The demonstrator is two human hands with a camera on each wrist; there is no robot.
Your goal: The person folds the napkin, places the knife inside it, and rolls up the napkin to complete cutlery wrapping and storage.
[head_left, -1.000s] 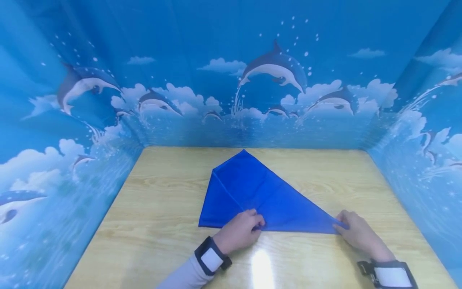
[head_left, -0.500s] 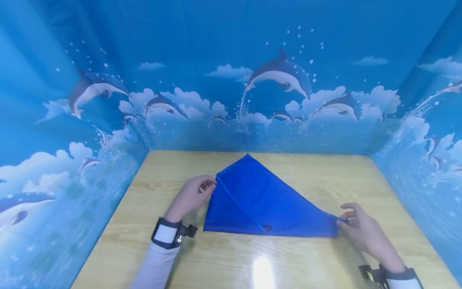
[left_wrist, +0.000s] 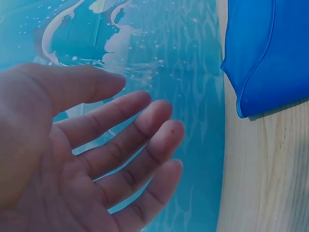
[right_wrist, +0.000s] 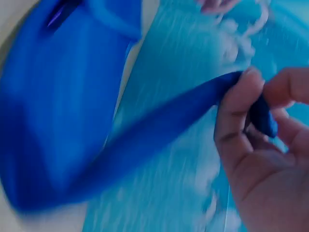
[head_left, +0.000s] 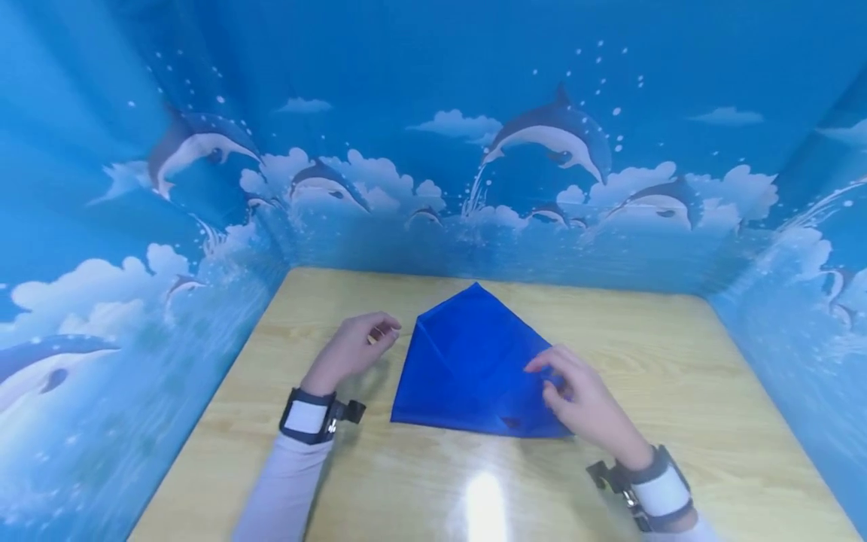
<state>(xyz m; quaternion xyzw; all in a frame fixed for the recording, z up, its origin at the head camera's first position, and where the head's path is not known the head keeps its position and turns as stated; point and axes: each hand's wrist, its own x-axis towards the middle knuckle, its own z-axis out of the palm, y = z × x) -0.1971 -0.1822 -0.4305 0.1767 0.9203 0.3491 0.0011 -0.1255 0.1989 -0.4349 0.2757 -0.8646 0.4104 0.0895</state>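
Note:
A blue cloth [head_left: 467, 354], folded into a pointed shape, lies on the wooden table. My right hand [head_left: 585, 395] pinches its right-hand corner between thumb and fingers and holds it lifted over the cloth. In the right wrist view the raised corner [right_wrist: 169, 125] stretches as a narrow strip up to the fingers, a little blurred. Left of the cloth, my left hand [head_left: 352, 350] hovers with relaxed, slightly bent fingers, holding nothing. The left wrist view shows its palm [left_wrist: 63, 179] and spread fingers apart from the cloth's edge [left_wrist: 241, 92].
The light wooden table [head_left: 677, 376] spreads around the cloth. A blue curtain [head_left: 406, 90] printed with dolphins and clouds encloses it at the back and both sides. A small dark opening [head_left: 509, 423] shows at the cloth's near edge.
My right hand has carried the right corner up and leftward, over the cloth. My left hand went from the cloth's near edge to its upper left corner, then came off it.

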